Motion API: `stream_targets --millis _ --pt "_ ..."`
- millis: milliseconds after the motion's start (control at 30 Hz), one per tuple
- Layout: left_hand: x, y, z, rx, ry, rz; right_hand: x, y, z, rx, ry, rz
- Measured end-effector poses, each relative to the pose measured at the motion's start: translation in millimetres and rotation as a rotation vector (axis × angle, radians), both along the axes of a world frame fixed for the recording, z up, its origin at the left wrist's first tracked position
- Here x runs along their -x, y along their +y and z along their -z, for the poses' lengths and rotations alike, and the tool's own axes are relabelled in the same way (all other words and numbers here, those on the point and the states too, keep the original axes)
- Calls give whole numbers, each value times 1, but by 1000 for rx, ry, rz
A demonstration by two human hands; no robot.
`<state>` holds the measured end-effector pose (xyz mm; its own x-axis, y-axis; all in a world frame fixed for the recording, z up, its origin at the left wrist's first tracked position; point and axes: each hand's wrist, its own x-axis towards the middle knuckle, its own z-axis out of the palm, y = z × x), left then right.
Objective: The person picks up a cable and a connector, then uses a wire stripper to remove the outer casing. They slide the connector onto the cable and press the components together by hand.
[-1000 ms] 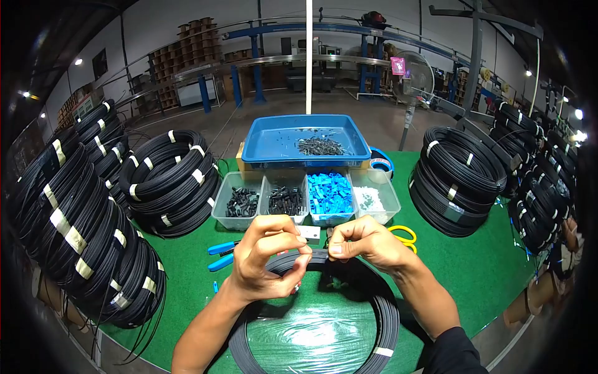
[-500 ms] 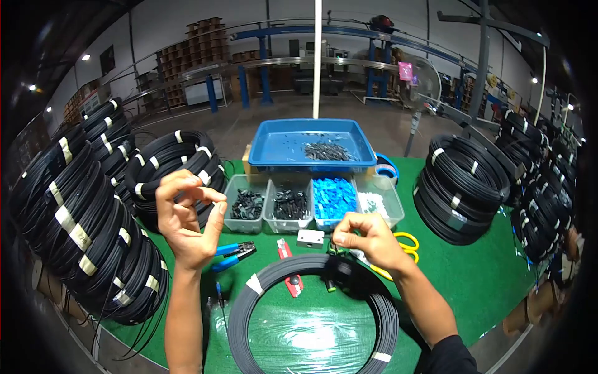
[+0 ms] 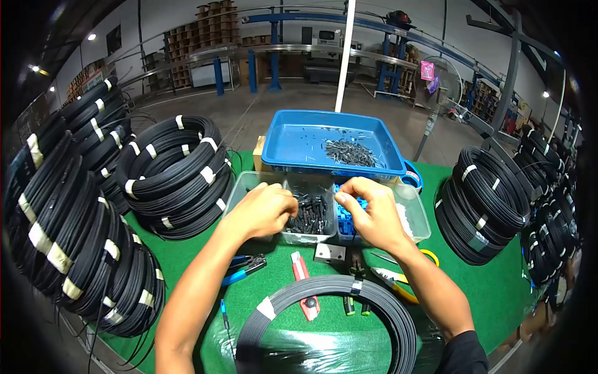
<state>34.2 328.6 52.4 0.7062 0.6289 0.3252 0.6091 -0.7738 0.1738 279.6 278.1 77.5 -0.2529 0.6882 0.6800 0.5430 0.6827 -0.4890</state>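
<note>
My left hand (image 3: 265,210) reaches over the leftmost clear bin (image 3: 233,198), fingers curled down and tips partly hidden. Beside it, another bin holds small black parts (image 3: 308,215). My right hand (image 3: 374,215) is over the bin of small blue plastic parts (image 3: 344,219), thumb and forefinger brought together; anything between them is too small to make out. Below my hands, a black cable coil (image 3: 255,324) bound with tape lies on the green mat. Dark pliers (image 3: 356,268) with green-tipped handles lie partly under the coil's far edge.
A blue tray (image 3: 274,140) of black scraps stands behind the bins. Blue-handled pliers (image 3: 246,269), a red cutter (image 3: 301,268), a metal block (image 3: 329,253) and yellow-handled scissors (image 3: 398,283) lie nearby. Stacked cable coils (image 3: 174,181) rise at left, more coils (image 3: 479,206) at right.
My left hand has come down and right from its raised pinch to the bins. My right hand has moved up to the blue parts, away from the pliers, which now lie still. The view has shifted.
</note>
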Motion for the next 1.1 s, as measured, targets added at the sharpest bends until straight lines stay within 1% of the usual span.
stream_targets --millis 33,100,167,200,233,300,333,367,400,467,533,567,633,667,733,767,833,900,967,1000,1033,1100 --pt "-9 7 1 -27 116 -2 2 8 1 5 -8 5" --pt "-27 21 5 -46 149 13 7 20 4 123 30 41" --pt "-41 36 11 -65 299 5 9 29 7 108 30 56" --pt "-47 41 11 -89 316 12 9 33 9 164 49 45" --pt "-51 47 10 -82 316 17 9 36 11 220 69 34" --pt "-56 57 9 -124 285 -57 10 39 13 243 78 26" --pt "-56 61 12 -152 138 -22 11 39 13 289 123 1" --pt "-56 63 13 -151 66 -1 12 39 13 333 167 -25" --pt "-57 66 13 -132 81 -16 12 40 15 368 208 -64" --pt "-59 71 15 -114 94 -32 12 43 18 370 217 -66" --pt "-60 79 21 -78 184 -40 15 45 21 371 226 -72" --pt "-60 81 24 -79 184 -41 16 45 22 401 251 -86" --pt "-60 83 26 35 147 -92 18 47 25 430 275 -98" --pt "-59 82 26 34 146 -90 18 48 27 450 299 -114" --pt "-54 73 22 68 81 -67 19 51 33 510 385 -161" --pt "-50 65 19 63 83 -65 18 49 33 504 386 -161" --pt "-39 42 5 20 -63 -27 14 38 28 572 516 -262" --pt "-30 16 -9 -2 -82 -13 9 20 18 581 585 -285" --pt "-23 -11 -18 147 -348 35 6 -1 13 543 642 -262" --pt "-20 -26 -23 214 -417 22 5 -12 12 512 648 -255" --pt "-18 -35 -22 246 -516 79 3 -20 13 480 621 -242" --pt "-14 -53 -19 338 -683 131 4 -43 11 437 653 -243"
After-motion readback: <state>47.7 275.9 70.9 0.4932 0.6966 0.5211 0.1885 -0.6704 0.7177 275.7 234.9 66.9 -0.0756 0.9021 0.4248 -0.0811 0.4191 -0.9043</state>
